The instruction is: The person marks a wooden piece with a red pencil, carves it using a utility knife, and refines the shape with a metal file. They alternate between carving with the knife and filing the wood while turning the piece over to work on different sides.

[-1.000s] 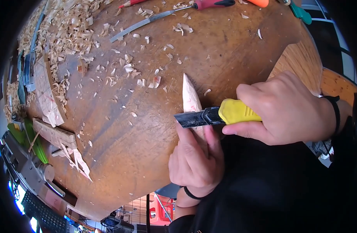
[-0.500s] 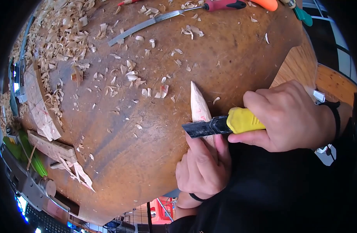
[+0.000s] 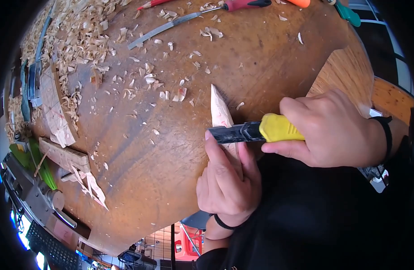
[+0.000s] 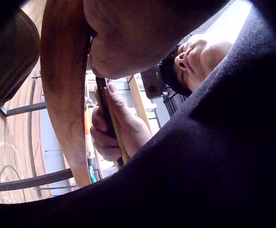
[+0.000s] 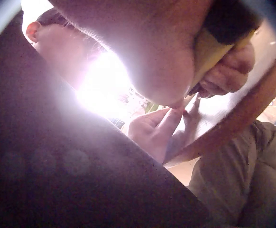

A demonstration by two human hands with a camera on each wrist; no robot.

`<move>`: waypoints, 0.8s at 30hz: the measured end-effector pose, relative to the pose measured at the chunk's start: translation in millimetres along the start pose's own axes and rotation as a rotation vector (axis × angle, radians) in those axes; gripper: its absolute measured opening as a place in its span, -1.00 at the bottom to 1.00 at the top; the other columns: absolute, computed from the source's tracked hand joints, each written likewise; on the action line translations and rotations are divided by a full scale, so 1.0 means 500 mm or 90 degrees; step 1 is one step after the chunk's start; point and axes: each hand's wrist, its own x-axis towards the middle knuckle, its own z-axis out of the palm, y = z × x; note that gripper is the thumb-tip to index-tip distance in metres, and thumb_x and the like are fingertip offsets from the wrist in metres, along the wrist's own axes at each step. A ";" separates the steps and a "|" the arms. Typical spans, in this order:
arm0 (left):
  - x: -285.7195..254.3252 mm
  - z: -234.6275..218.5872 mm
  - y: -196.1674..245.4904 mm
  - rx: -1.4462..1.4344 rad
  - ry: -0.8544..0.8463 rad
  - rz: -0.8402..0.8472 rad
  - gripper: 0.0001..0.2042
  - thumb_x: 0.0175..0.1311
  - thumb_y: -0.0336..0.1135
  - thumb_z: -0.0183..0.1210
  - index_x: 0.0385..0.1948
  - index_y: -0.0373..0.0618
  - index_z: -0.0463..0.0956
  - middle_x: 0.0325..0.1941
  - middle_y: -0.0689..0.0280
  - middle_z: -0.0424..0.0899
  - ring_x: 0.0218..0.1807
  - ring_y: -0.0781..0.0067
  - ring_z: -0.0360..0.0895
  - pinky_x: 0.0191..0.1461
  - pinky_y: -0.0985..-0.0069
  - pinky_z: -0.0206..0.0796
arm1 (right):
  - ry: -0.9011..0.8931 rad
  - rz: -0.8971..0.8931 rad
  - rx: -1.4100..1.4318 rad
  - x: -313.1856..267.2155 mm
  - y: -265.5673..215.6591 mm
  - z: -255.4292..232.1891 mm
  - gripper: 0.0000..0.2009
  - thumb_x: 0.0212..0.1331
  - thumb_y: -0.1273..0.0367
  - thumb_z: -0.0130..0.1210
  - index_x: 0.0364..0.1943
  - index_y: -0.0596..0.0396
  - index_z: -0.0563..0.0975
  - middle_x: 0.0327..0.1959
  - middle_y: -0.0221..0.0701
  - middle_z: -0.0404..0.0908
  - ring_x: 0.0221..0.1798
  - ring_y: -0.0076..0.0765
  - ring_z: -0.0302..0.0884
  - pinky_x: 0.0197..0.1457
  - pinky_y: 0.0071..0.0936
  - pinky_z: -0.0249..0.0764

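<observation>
In the head view my right hand (image 3: 333,128) grips the yellow handle of a utility knife (image 3: 281,128), its dark blade pointing left. The blade lies across a pale, pointed piece of wood (image 3: 219,108) with faint red marks. My left hand (image 3: 227,186) holds the lower end of this wood between thumb and fingers, and one fingertip sits right at the blade's tip. The wood's point faces the far side of the table. In the left wrist view the right hand (image 4: 124,126) shows round the knife; the right wrist view shows the left hand (image 5: 152,130) beyond the right palm.
Wood shavings (image 3: 81,36) heap at the table's far left, with loose chips across the wooden table (image 3: 139,189). A flat file (image 3: 166,31) with a red and black handle lies at the back. Cut wood blocks (image 3: 65,155) and a metal vise-like tool (image 3: 40,202) stand at left.
The camera view shifted and came back. The knife has moved slightly up and right along the wood, and a left fingertip now meets the blade's tip. Both hands keep their holds.
</observation>
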 end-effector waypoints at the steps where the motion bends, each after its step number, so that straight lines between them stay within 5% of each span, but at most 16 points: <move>1: 0.004 -0.002 0.000 0.010 -0.021 0.013 -0.55 0.29 -0.30 0.37 0.00 -0.59 0.55 -0.24 -0.01 0.78 -0.63 0.31 0.60 -0.57 0.47 0.36 | -0.006 0.008 0.001 -0.004 0.001 -0.002 -0.47 0.12 -0.08 0.36 -0.44 0.10 0.42 -0.63 -0.25 0.54 -0.60 -0.02 0.57 -0.54 -0.19 0.41; 7: 0.006 -0.013 0.002 0.041 -0.075 0.030 -0.53 0.28 -0.27 0.38 0.01 -0.60 0.55 -0.17 -0.01 0.79 -0.68 0.41 0.51 -0.60 0.51 0.28 | 0.059 0.076 -0.022 0.010 -0.009 0.001 -0.50 0.17 -0.04 0.34 -0.42 0.12 0.43 -0.64 -0.22 0.52 -0.59 0.02 0.56 -0.53 -0.18 0.41; 8: 0.006 -0.005 -0.006 0.033 -0.055 0.132 -0.54 0.29 -0.26 0.37 -0.01 -0.60 0.55 -0.18 -0.01 0.79 -0.71 0.48 0.45 -0.62 0.55 0.23 | 0.113 0.125 -0.032 0.022 -0.007 0.004 -0.51 0.19 -0.03 0.33 -0.42 0.12 0.43 -0.65 -0.21 0.51 -0.60 0.04 0.55 -0.53 -0.17 0.41; 9: 0.004 -0.004 -0.009 0.015 -0.059 0.139 -0.54 0.29 -0.26 0.36 -0.03 -0.60 0.56 -0.18 -0.02 0.79 -0.71 0.50 0.44 -0.63 0.56 0.21 | 0.129 0.049 -0.058 0.035 0.029 0.013 -0.52 0.22 -0.01 0.31 -0.41 0.15 0.44 -0.65 -0.19 0.50 -0.59 0.07 0.54 -0.53 -0.16 0.40; 24: 0.005 0.002 -0.011 -0.015 -0.030 0.117 -0.55 0.26 -0.27 0.39 -0.10 -0.61 0.55 -0.16 -0.04 0.78 -0.74 0.52 0.40 -0.65 0.59 0.20 | 0.019 -0.055 0.029 0.003 0.041 -0.005 -0.50 0.16 -0.05 0.35 -0.44 0.11 0.46 -0.65 -0.23 0.52 -0.64 0.00 0.53 -0.56 -0.23 0.36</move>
